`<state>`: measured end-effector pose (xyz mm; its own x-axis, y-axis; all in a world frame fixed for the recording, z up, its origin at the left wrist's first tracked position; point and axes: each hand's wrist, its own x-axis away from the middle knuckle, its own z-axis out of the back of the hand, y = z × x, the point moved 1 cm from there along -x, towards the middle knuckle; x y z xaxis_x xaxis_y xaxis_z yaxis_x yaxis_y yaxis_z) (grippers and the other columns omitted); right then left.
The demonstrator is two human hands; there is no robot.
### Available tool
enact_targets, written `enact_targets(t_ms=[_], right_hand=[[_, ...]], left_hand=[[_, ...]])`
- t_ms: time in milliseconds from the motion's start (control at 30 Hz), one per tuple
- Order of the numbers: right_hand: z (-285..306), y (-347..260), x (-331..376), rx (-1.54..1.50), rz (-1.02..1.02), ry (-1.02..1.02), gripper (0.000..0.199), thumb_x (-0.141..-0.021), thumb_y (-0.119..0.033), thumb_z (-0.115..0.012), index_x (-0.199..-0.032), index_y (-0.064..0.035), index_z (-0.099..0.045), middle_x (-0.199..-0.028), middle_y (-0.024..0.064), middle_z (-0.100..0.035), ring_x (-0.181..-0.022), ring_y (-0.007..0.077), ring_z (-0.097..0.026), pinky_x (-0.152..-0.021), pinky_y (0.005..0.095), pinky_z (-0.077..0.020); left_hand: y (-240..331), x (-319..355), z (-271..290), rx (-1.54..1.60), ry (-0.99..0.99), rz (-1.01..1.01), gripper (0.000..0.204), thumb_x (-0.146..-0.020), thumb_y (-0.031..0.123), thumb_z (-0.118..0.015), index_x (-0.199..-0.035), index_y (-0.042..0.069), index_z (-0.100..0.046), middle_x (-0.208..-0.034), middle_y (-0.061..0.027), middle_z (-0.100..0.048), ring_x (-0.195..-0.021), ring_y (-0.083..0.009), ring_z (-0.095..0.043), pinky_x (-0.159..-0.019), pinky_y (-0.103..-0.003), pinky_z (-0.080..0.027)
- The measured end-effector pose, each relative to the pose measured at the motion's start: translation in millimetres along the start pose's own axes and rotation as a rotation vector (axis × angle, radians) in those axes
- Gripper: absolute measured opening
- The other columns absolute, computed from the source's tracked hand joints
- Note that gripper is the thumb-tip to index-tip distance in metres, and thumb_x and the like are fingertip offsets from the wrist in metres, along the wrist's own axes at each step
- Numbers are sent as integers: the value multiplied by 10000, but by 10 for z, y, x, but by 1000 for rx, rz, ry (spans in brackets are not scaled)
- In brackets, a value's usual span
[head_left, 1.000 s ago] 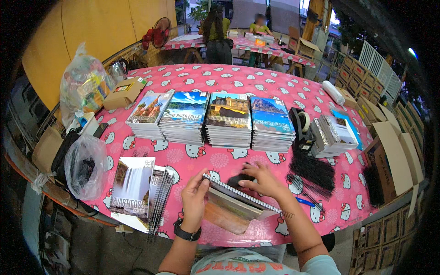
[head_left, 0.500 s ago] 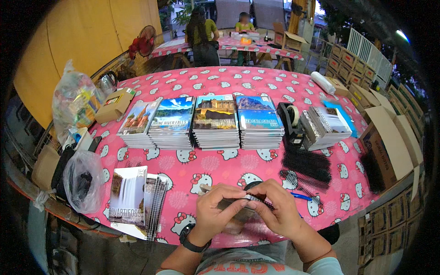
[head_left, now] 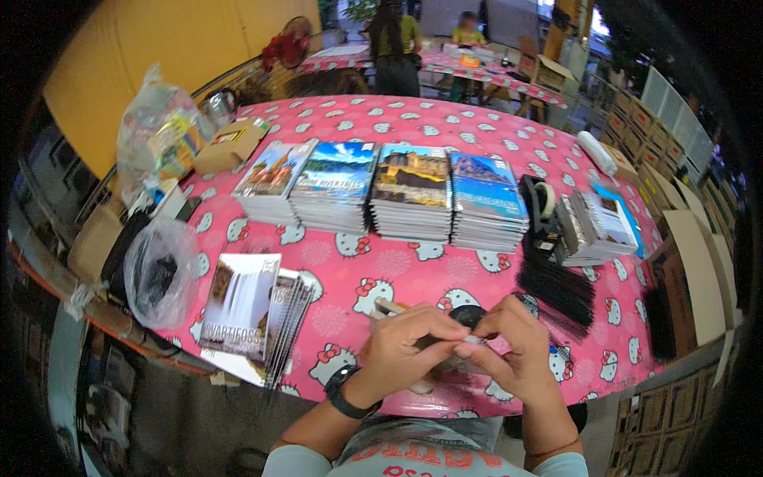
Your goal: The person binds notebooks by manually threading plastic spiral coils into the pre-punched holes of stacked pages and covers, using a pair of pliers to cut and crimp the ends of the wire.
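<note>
L hand point(head_left: 404, 338) & R hand point(head_left: 517, 354) now meet fingertip to fingertip; 1 sec ago they were apart, R one poised over the spine of the spiral nb point(head_left: 388, 307). Thumb + index of each clamp the nb's edge, a small pale bit point(head_left: 474, 339) showing betw. them; exact detail too small to tell. Nb sits under & betw. the hands, mostly hidden, one end poking out past L knuckles. Nearer than the grip, on L wrist: blk watch point(head_left: 347, 391).

Just past the tips: blk roundish item point(head_left: 467, 316). R of grip: blue pen point(head_left: 555, 350), partly visible; a bit farther, heap of blk wire coils point(head_left: 556, 296). Well L of grip: waterfall-cover nbs point(head_left: 238, 306), overlapping; clear plastic bag point(head_left: 161, 270) L of those.

Straight beyond grip: 4 nb stacks point(head_left: 409, 207) in a row on pink tablecloth point(head_left: 338, 274); to their R, tape dispenser point(head_left: 543, 219), then smaller nb pile point(head_left: 602, 222). Far R of grip: open carton point(head_left: 675, 274). Beyond & L: brown box point(head_left: 232, 146), filled plastic sack point(head_left: 163, 139). Way back: 2nd table point(head_left: 350, 62), 2 ppl point(head_left: 397, 48), red fan point(head_left: 288, 44).
</note>
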<state>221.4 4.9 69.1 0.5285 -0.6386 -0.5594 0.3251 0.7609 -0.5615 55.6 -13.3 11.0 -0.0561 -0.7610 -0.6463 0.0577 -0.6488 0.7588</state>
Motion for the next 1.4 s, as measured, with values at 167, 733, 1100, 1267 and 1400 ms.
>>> enact_targets(t_ms=[167, 733, 1100, 1267, 1400], right_hand=[[-23, -13, 43, 215, 21, 28, 246, -693, -179, -743, -837, -27, -614, -754, 93, -566, -652, 240, -569, -547, 319, -452], [404, 623, 376, 52, -332, 126, 311, -740, -91, -658, -1031, 3, -598, -979, 127, -614, -874, 226, -592, -765, 324, -461], [1437, 2180, 550, 613, -446, 561, 350, -725, -38, -652, -1071, -57, -604, -1008, 123, -619, -964, 289, -569, -794, 352, -467], [1698, 2720, 494, 1013, -274, 406, 348, -724, -65, -661, -1067, -109, -614, -1065, 53, -622, -1002, 247, -558, -887, 387, -386], [1719, 2926, 499, 1063, -276, 341, 179, -750, -108, -635, -928, -120, -643, -917, 15, -642, -910, 215, -567, -821, 391, -375]], left_hand=[[31, 5, -93, -115, 77, 56, 126, -754, 10, -657, -876, 26, -626, -842, -85, -638, -794, -219, -603, -741, -331, -466], [-103, -337, 2380, -1546, -23, 358, 310, -893, 283, -494, -825, 1, -604, -796, -146, -607, -766, -323, -559, -708, -420, -410], [-548, 136, 2084, -1202, -454, 753, 612, -698, 407, -690, -1175, 71, -507, -1160, -123, -537, -1165, -319, -429, -1028, -541, -198], [-560, 433, 2013, -1294, -379, 671, 645, -714, 332, -688, -1253, 67, -454, -1321, -160, -422, -1267, -382, -312, -1049, -541, -188], [-60, 163, 1425, -1396, -457, 597, 658, -710, 242, -697, -1281, 53, -430, -1418, -193, -284, -1307, -424, -222, -1057, -523, -201]])
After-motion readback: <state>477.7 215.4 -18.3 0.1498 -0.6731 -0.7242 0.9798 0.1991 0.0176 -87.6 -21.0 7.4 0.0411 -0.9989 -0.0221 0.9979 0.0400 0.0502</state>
